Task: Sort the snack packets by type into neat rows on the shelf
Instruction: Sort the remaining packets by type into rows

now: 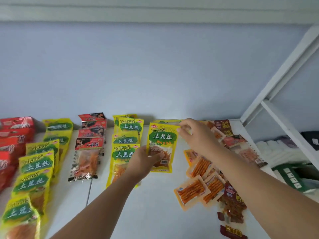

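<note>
Nearest me, at 7 o'clock, a yellow row (34, 169) runs up the shelf (155, 213). Just below centre, the left hand (146, 157) grips the bottom edge of the yellow packet (162, 144), and the right hand (195, 133) pinches its top right corner. I judge the main risk to be the glossy film slipping, so that the packet lands skewed across the neighbouring row (124, 149) at its 9 o'clock. The right forearm (250, 178) hangs over the loose pile (198, 183) at 4 o'clock and could sweep it off the shelf.
</note>
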`<state>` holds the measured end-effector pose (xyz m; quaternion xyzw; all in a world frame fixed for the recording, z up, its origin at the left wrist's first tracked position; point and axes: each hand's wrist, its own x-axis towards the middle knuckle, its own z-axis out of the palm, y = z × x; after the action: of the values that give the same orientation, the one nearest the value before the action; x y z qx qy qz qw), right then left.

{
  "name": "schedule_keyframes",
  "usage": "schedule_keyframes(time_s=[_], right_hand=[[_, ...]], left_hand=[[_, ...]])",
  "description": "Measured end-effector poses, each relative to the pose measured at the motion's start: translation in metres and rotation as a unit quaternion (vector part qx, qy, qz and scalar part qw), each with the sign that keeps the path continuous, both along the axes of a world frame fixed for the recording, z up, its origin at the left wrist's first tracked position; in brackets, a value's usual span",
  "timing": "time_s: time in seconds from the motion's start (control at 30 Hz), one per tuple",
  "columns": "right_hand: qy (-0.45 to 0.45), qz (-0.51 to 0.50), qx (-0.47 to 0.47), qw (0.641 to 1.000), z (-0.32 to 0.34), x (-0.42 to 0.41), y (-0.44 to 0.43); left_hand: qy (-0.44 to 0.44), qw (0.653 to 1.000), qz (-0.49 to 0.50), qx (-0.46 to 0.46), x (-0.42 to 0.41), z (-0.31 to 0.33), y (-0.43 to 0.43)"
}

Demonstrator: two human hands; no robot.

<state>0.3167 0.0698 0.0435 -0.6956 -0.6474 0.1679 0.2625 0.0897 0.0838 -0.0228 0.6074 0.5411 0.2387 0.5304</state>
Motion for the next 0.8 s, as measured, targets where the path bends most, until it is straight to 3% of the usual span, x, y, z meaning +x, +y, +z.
schedule_keyframes(time_s=[0.1,0.4,0.6,0.8], right_hand=[[0.015,-0.018,-0.059,0.998,-0.026,-0.003,0.022],[-0.074,0.034,-0.164,0.983,-0.062,0.019,0.1],[-0.098,0.075,-0.21,0.97,-0.08,0.025,0.124],[-0.083,0.035,-0.248,0.965,-0.092,0.021,0.11]], left_hand=[[0.014,0.999,0.04,-0.014,-0.018,-0.009,0.013],[-0.004,0.99,0.131,-0.044,-0.031,-0.019,0.04],[-0.008,0.989,0.133,-0.058,-0.024,-0.022,0.033],[0.003,0.992,0.113,-0.057,-0.017,-0.022,0.018]])
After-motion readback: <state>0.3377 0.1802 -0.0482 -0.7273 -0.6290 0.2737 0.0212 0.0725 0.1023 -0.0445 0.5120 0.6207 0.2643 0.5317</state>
